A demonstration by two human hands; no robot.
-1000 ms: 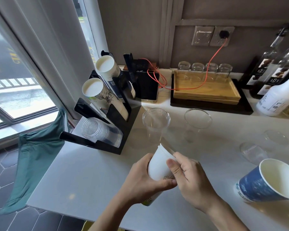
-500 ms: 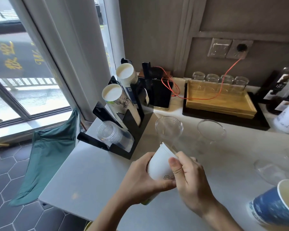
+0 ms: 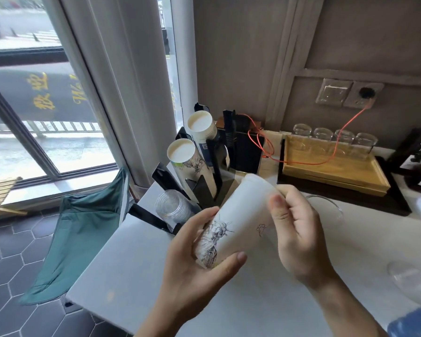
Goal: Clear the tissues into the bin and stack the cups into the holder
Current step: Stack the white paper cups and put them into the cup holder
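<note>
1. Left hand (image 3: 199, 261) grips the lower end of a white paper cup (image 3: 238, 222); thumb and fingers wrap its printed base.
2. Right hand (image 3: 299, 229) holds the cup's upper part, thumb pressed on the wall near the rim, fingers curled behind.
3. The cup is tilted, its mouth pointing away toward the black cup holder (image 3: 204, 188), above the white counter (image 3: 136, 261).
4. The holder carries 2 slanted stacks of paper cups (image 3: 181, 154) and 1 stack of clear plastic cups (image 3: 170, 206).
5. A clear cup (image 3: 326, 210) stands behind the right hand; a blue cup (image 3: 416, 322) lies at the lower right edge.
</note>
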